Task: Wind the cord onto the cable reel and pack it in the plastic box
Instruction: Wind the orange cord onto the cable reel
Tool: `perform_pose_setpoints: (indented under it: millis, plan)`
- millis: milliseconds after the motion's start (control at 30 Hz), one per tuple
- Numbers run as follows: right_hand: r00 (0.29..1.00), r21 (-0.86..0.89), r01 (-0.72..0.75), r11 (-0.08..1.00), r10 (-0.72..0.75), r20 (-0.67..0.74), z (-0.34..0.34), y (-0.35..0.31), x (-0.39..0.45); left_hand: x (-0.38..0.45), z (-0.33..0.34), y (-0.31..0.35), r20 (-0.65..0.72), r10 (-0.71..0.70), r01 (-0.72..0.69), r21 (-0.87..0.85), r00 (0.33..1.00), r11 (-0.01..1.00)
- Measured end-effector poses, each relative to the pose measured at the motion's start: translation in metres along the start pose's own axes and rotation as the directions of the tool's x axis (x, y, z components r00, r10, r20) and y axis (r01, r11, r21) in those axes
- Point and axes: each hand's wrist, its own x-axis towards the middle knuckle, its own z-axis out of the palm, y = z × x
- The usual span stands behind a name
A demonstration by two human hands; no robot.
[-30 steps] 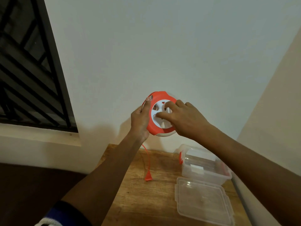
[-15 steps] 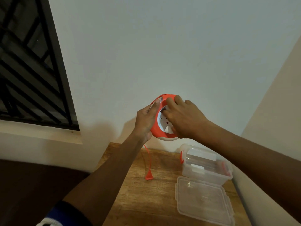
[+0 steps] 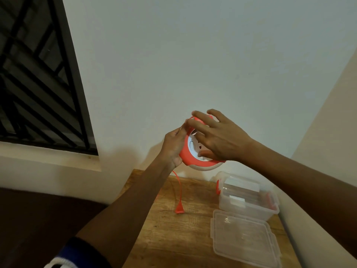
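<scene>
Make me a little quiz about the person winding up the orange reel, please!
1. True or false: the lid is clipped onto the plastic box.
2. Which of the hands holds the cable reel by its rim: A) left hand, B) right hand?
3. Fill in: the loose cord hangs down and ends in an orange ____ over the wooden table.

Key
1. False: the lid lies on the table in front of the open box.
2. A. The right hand's fingers spread over the reel's face.
3. Plug.
</scene>
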Motion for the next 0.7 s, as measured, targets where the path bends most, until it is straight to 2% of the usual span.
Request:
perform_pose_setpoints:
  millis: [67,133,167,233,300,333,367,400,433,500,533,567,633,700]
  plan:
    - [0.998,-0.017,-0.059,0.998,0.058,-0.009,-0.002,0.000,0.000,-0.003,0.000,0.003,0.015,-0.019,0.019,-0.008,1.000,1.000]
    - [0.970,0.023,-0.241,0.970,0.242,-0.039,-0.002,-0.004,0.005,-0.007,0.001,0.010,0.004,-0.033,0.033,-0.064,0.999,0.997]
    - [0.927,0.080,-0.366,0.927,0.370,-0.052,0.000,-0.008,0.007,-0.008,0.002,0.012,-0.013,-0.023,0.022,-0.091,1.000,0.996]
    - [0.768,0.221,-0.617,0.755,0.639,-0.040,0.005,-0.014,0.013,-0.009,0.006,0.015,-0.057,0.015,-0.022,-0.124,0.998,0.992]
    - [0.541,0.347,-0.798,0.493,0.840,0.049,0.011,-0.019,0.016,-0.014,0.012,0.015,-0.100,0.049,-0.064,-0.150,0.994,0.987]
    - [0.438,0.386,-0.848,0.364,0.891,0.121,0.014,-0.022,0.017,-0.015,0.015,0.013,-0.116,0.066,-0.083,-0.141,0.991,0.987]
    - [0.362,0.408,-0.875,0.263,0.913,0.187,0.017,-0.026,0.016,-0.017,0.017,0.011,-0.124,0.084,-0.099,-0.124,0.989,0.987]
    - [0.318,0.416,-0.887,0.203,0.920,0.230,0.019,-0.030,0.015,-0.018,0.018,0.008,-0.125,0.097,-0.111,-0.110,0.987,0.988]
    - [0.305,0.415,-0.891,0.185,0.920,0.245,0.021,-0.034,0.013,-0.018,0.017,0.006,-0.126,0.101,-0.114,-0.101,0.987,0.988]
    - [0.342,0.400,-0.884,0.243,0.919,0.198,0.020,-0.040,0.008,-0.019,0.014,0.003,-0.121,0.087,-0.099,-0.102,0.989,0.990]
    - [0.392,0.404,-0.861,0.310,0.910,0.136,0.018,-0.039,0.006,-0.019,0.012,0.002,-0.119,0.079,-0.091,-0.105,0.990,0.990]
    - [0.464,0.416,-0.816,0.402,0.884,0.057,0.015,-0.037,0.004,-0.019,0.010,0.002,-0.117,0.076,-0.089,-0.103,0.990,0.991]
    - [0.659,0.437,-0.658,0.613,0.750,-0.059,0.008,-0.031,0.000,-0.018,0.007,0.001,-0.104,0.075,-0.084,-0.086,0.992,0.993]
    - [0.853,0.423,-0.454,0.784,0.519,-0.047,0.003,-0.026,-0.006,-0.018,0.003,0.002,-0.077,0.081,-0.087,-0.077,0.994,0.993]
